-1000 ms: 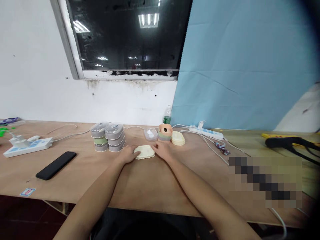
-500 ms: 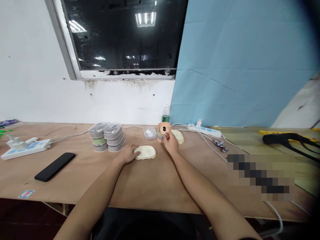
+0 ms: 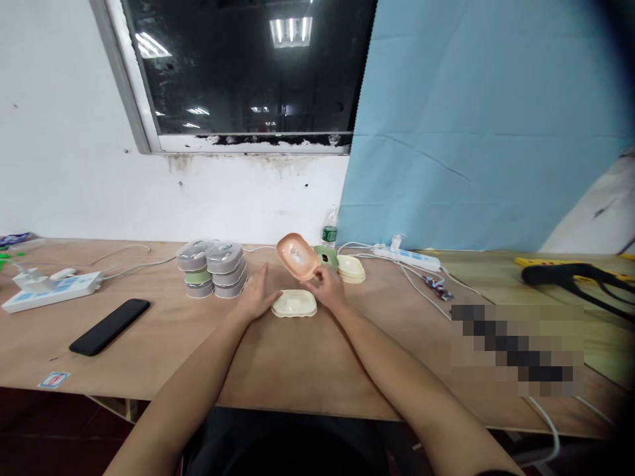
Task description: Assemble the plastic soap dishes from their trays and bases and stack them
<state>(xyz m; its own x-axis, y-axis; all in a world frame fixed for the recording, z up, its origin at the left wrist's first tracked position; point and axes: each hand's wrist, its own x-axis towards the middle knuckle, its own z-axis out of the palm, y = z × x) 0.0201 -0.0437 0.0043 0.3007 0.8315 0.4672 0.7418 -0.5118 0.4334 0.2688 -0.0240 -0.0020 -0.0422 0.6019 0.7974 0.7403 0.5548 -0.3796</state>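
Observation:
My right hand [image 3: 329,288] grips the edge of an orange oval soap-dish-like tray [image 3: 292,250], raised and tilted so its hollow inside faces me. Below it, on the table, lies a cream oval tray [image 3: 294,304] with a wavy rim. My left hand [image 3: 256,297] is open at that tray's left side, fingers apart and pointing away from me, the thumb near its rim. Behind my right hand stands a green piece [image 3: 327,255] with a dark opening, partly covered. A stack of cream trays [image 3: 351,267] sits to its right.
Two stacks of lidded oval boxes, a left stack [image 3: 198,261] and a right stack [image 3: 227,264], stand left of my hands. A black phone [image 3: 110,327], a left power strip [image 3: 54,291], a right power strip [image 3: 407,256], cables and a bottle [image 3: 329,228] are around.
My right hand has lifted the orange tray off the pile and brought it left, above the cream tray. The green piece is now exposed. My left hand has opened; the cream tray sits slightly further right.

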